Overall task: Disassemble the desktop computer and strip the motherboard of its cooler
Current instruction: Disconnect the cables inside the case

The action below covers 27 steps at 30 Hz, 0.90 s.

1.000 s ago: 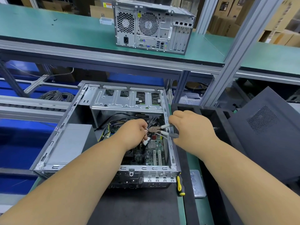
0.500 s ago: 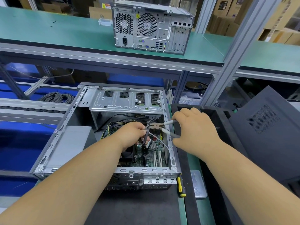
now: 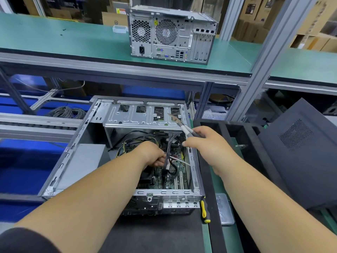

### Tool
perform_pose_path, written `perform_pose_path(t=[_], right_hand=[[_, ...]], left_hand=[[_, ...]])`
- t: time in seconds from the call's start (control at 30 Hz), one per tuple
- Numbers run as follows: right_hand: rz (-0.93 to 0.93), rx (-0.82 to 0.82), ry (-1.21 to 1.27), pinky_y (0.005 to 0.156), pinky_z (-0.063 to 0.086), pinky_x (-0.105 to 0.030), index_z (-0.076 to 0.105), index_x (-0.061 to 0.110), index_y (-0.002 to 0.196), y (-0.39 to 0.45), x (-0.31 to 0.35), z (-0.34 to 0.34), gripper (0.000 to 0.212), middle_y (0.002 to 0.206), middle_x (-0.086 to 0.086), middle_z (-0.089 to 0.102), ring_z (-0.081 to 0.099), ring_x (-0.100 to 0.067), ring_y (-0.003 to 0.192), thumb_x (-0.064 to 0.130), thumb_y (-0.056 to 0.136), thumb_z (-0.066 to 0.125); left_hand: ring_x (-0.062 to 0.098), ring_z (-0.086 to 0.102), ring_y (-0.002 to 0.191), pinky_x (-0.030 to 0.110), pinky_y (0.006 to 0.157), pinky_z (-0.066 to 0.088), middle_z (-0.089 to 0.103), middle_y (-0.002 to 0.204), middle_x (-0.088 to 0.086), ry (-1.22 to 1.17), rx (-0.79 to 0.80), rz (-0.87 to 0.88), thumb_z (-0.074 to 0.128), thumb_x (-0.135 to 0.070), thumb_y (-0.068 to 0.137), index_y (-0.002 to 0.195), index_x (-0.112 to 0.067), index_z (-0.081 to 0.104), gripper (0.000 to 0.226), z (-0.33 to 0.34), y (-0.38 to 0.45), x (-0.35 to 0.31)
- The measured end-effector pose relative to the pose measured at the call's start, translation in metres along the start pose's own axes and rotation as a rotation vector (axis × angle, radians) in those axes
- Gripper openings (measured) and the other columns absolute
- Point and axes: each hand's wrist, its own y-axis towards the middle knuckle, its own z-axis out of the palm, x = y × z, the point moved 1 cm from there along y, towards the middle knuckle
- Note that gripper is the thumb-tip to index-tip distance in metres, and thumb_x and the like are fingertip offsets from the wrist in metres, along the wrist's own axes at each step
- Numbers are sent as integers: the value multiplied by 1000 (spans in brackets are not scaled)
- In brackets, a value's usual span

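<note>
Open computer case (image 3: 87, 157) lies on its side on the bench. Left hand (image 3: 151, 156) inside it, pinching black cables (image 3: 168, 161) above the motherboard (image 3: 169, 178). Right hand (image 3: 206, 143) grips pliers (image 3: 182, 125), tips over the drive cage (image 3: 142, 117).

We see a workbench (image 3: 206, 240) with a dark mat, an open computer case (image 3: 60, 172) lying on it, a yellow-handled screwdriver (image 3: 205, 210) by its right edge, a green shelf (image 3: 54, 42) above carrying a second computer (image 3: 171, 35) upright near its middle
</note>
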Motion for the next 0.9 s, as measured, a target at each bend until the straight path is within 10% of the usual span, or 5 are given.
perform_pose_path(t=[0.1, 0.33, 0.63, 0.9], right_hand=[[21, -35, 56, 64, 41, -29, 61, 35, 96, -2, -4, -5, 36, 102, 7, 62, 58, -10, 86, 43, 64, 73], [273, -68, 257, 93, 39, -40, 57, 30, 98, 5, -27, -42, 14, 120, 5, 60, 55, -16, 112, 33, 88, 67], [313, -139, 377, 105, 37, -43, 61, 18, 117, -14, -62, -117, 29, 119, 3, 63, 55, -19, 114, 27, 90, 65], [360, -184, 422, 106, 36, -49, 59, 28, 93, -32, -113, -186, 8, 121, 2, 61, 55, -20, 114, 29, 88, 65]], left_hand=[[29, 67, 88, 32, 79, 56, 70, 99, 16, 445, -206, 74, 45, -8, 97, 97, 3, 66, 23, -10, 7, 0], [27, 47, 63, 31, 53, 31, 55, 71, 6, 473, -927, 467, 38, -25, 95, 76, -17, 49, 23, -28, -25, -11], [25, 48, 67, 36, 54, 35, 55, 72, -2, 583, -911, 885, 39, -29, 99, 82, -20, 49, 22, 44, -64, -83], [25, 63, 88, 34, 77, 52, 71, 89, 1, 783, -456, 586, 49, -28, 95, 88, -17, 67, 22, 173, -13, -99]])
